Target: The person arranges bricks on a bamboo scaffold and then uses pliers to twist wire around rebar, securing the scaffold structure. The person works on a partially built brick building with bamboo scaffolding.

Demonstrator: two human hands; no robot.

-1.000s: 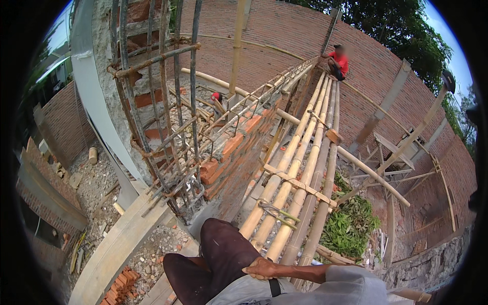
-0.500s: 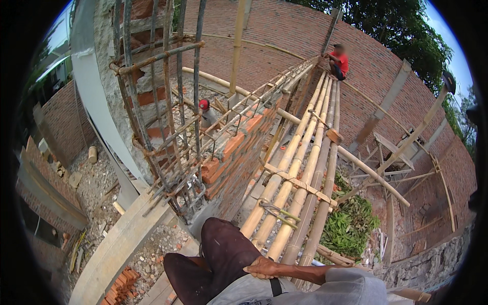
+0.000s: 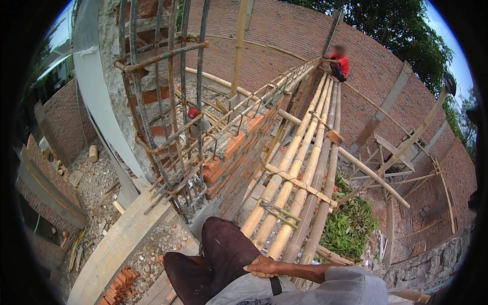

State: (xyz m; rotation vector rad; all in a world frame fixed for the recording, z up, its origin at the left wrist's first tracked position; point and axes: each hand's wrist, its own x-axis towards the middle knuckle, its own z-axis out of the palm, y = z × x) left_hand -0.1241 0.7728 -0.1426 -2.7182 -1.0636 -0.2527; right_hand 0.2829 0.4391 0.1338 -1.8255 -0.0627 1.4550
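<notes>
My right hand rests in my lap at the hem of my grey shirt, beside my dark trousers. Its fingers are curled in, and what they hold, if anything, is hidden. My left hand does not show. Just beyond my knees, pincers with yellow-green handles lie across bamboo poles forming a walkway. To the left of the poles runs a partly laid brick wall, with a steel bar cage upright at its near end.
A person in red squats at the walkway's far end. Below, behind the wall, is another person's red cap. A hammer seems to lie across the poles. Leafy branches and stacked bricks are lower down.
The red-capped person has shifted left and lower behind the bars. The near steel bars appear slightly further right. My right hand stays in my lap.
</notes>
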